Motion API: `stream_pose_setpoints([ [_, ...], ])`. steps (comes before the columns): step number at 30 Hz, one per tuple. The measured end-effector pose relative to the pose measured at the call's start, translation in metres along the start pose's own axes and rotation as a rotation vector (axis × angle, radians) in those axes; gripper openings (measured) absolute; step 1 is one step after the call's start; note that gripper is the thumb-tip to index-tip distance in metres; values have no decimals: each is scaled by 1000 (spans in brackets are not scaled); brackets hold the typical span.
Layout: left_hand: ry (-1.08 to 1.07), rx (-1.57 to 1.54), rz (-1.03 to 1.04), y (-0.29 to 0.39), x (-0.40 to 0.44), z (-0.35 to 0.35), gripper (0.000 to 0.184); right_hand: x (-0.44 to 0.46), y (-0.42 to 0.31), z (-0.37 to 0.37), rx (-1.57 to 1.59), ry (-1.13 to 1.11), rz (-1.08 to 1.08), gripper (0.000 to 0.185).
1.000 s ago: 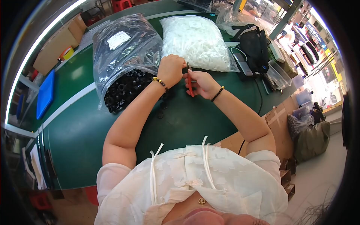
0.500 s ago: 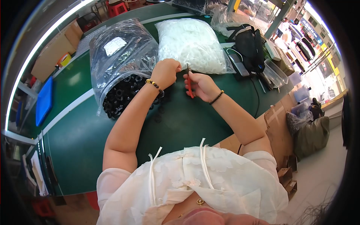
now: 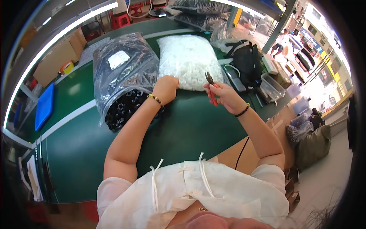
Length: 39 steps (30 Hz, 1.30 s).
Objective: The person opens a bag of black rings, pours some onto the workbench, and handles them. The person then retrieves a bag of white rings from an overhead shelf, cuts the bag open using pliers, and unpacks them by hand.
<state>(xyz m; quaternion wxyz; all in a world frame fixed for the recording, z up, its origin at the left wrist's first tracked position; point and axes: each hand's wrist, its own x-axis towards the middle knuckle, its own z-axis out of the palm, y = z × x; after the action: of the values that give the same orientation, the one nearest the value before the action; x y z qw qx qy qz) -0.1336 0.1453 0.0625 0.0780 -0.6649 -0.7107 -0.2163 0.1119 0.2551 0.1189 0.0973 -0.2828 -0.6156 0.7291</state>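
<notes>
My left hand (image 3: pixel 166 90) is closed at the lower left corner of a clear plastic bag of white ring-shaped parts (image 3: pixel 188 53). Its fingertips are turned away, so what they pinch is hidden. In my right hand (image 3: pixel 227 98) is a pair of red-handled cutters (image 3: pixel 209 78), the dark jaws pointing up in front of the bag's lower right part. Left of my left forearm lies a big clear bag of black parts (image 3: pixel 124 107), its mouth toward me. The white label (image 3: pixel 118 60) is on top of that bag.
Right of the white parts lie a black backpack (image 3: pixel 246 63) and a grey device with a cable (image 3: pixel 237 78). A clear plastic box (image 3: pixel 272 87) stands at the table's right edge. At the left is a blue tray (image 3: pixel 45 107) on the green table (image 3: pixel 76 152).
My right hand has drawn the cutters rightward, away from my left hand, and their jaws now show plainly. My left hand stays closed at the bag's corner. The whole view has shifted slightly.
</notes>
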Motion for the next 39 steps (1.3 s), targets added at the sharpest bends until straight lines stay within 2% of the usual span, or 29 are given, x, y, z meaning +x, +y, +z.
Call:
stream_pose_setpoints([
  [2, 10, 8, 18, -1, -1, 1, 14, 17, -37, 3, -714, 269, -585, 35],
  [3, 22, -5, 36, -2, -3, 4, 14, 30, -61, 7, -776, 479, -944, 40],
  [4, 41, 1, 55, -3, -4, 5, 13, 36, -99, 7, -815, 562, -988, 42],
  [5, 57, 15, 59, -4, -5, 5, 13, 40, -135, 11, -807, 656, -1199, 42],
  [6, 53, 13, 68, -4, -5, 6, 13, 46, -174, 5, -994, 833, -1121, 42],
  [7, 48, 12, 76, -4, -5, 6, 12, 53, -210, 6, -1055, 941, -1240, 41],
  [8, 33, 45, 72, -3, -4, 6, 12, 63, -247, 3, -1091, 987, -1528, 41],
  [9, 47, 84, 83, -2, -5, 7, 11, 79, -278, -5, -1127, 1083, -1685, 41],
  [10, 53, 97, 88, -1, -5, 7, 10, 91, -303, -9, -1177, 1212, -1589, 51],
  [11, 56, 108, 92, 1, -6, 7, 9, 106, -326, -16, -1168, 1213, -1605, 51],
  [13, 126, 114, 121, 1, -7, 12, 9, 135, -361, -36, -1442, 1292, -950, 66],
  [14, 117, 131, 119, 2, -7, 12, 9, 140, -366, -38, -1434, 1294, -975, 66],
  [16, 98, 199, 129, 2, -7, 15, 7, 148, -383, -33, -1338, 1263, -679, 76],
  [19, 111, 190, 138, 4, -9, 14, 3, 153, -394, -17, -1305, 1235, -675, 76],
  [22, 124, 159, 140, 3, -9, 16, 5, 171, -401, -17, -1438, 1188, -597, 77],
  [27, 129, 176, 141, 7, -11, 14, 9, 239, -437, -62, -1400, 1219, -500, 80],
  [29, 136, 190, 134, 6, -10, 14, 10, 248, -440, -63, -1379, 1246, -557, 83],
  [31, 135, 220, 148, 6, -10, 14, 6, 226, -428, -66, -1156, 1239, -772, 83],
  [32, 125, 219, 156, 4, -11, 14, 6, 193, -400, -37, -1137, 1345, -1030, 71],
  [33, 120, 222, 155, 4, -9, 16, 8, 181, -376, -25, -1142, 1353, -1019, 71],
  [35, 96, 215, 169, 4, -8, 14, 11, 165, -327, -11, -937, 1250, -1852, 49],
  [36, 83, 204, 159, 6, -8, 11, 15, 150, -280, 7, -827, 969, -2033, 26],
  [37, 74, 191, 142, 6, -8, 8, 19, 131, -224, 26, -872, 851, -1738, 17],
  [38, 79, 180, 154, 6, -8, 6, 12, 117, -178, 32, -1064, 588, -1770, 7],
  [39, 102, 134, 169, 3, -7, 9, 7, 105, -132, 47, -1117, 453, -1696, 5],
])
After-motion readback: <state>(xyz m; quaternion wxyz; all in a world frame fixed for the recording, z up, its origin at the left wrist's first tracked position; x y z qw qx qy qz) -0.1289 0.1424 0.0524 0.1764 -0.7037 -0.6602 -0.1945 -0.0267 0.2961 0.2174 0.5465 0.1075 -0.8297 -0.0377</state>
